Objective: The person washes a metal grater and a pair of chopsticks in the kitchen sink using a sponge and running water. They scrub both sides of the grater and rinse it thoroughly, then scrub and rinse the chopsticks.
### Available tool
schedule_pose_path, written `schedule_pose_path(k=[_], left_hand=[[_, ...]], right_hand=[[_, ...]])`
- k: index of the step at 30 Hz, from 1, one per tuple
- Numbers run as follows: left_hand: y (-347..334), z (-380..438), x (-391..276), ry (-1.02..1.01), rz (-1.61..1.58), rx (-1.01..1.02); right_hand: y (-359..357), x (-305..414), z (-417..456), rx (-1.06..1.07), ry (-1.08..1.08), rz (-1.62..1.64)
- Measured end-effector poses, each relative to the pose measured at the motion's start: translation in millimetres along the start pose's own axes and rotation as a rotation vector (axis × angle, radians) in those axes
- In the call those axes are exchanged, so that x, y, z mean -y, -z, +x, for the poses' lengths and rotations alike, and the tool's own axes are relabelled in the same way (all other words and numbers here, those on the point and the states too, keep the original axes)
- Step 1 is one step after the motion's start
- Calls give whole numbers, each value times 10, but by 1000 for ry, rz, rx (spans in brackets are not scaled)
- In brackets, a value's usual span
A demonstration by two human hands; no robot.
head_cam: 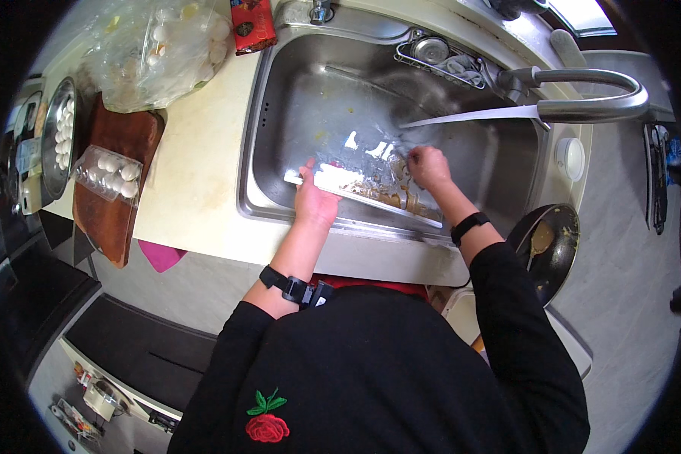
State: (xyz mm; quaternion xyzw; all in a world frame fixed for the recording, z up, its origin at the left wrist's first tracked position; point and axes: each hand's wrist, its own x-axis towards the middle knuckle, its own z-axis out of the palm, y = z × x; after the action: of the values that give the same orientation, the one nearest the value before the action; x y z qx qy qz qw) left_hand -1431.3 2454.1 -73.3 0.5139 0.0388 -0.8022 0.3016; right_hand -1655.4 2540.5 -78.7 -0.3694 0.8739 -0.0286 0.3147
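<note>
A clear panel with a white edge strip [369, 200], seemingly a refrigerator shelf, lies tilted in the stainless steel sink [505, 164]. Brown residue and wet glare cover its near part. My left hand [316, 196] grips the near edge at the strip's left end, thumb up over it. Over the panel's right side, my right hand [429, 167] is curled with its fingers down at the wet surface; whether it holds something small is hidden. Water [471, 117] streams from the curved faucet [590, 93] and lands just beyond my right hand.
A wire caddy [440, 68] hangs at the sink's back wall. At left are a plastic bag of eggs [159, 57], an egg carton [109, 173] on a wooden board [105, 227], and a metal tray [51, 142] of eggs. A frying pan [564, 244] stands right.
</note>
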Motion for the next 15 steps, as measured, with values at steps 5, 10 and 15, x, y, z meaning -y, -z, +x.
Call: schedule_pose_path(k=[5,10,15], left_hand=[[34,31,7,-13,-7,-1],[5,58,35,-6,-12,25],[21,17,4,0,-18,-2]], right_hand=[[-130,190,-275,92,263,-33],[-74,-103,-3,-29,34,-25],[-96,284,-456,147,195,52]])
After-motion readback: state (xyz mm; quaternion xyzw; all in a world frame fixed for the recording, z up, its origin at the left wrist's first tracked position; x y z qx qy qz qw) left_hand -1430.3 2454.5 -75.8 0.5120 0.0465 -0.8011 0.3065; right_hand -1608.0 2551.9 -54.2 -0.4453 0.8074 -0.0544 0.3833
